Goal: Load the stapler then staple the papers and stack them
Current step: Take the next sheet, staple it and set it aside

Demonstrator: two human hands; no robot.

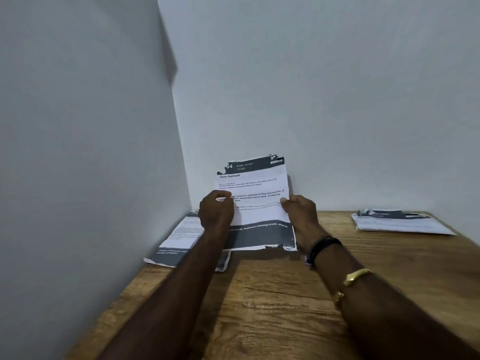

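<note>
A printed sheet (255,183) with a dark header and footer band, headed "Clean Keyboard", stands upright above the wooden table (272,294). My left hand (217,210) grips its left edge and my right hand (298,210) grips its right edge. Its top and bottom edges are torn. Whether more than one sheet is held I cannot tell. A stack of similar papers (179,237) lies flat at the back left, partly under my left forearm. Another stack of papers (397,222) lies at the back right. No stapler is in view.
Grey walls meet in a corner right behind the held sheet, and the left wall runs along the table's left edge. A black band and gold bangles sit on my right wrist (324,246). Bare wood shows between and in front of my forearms.
</note>
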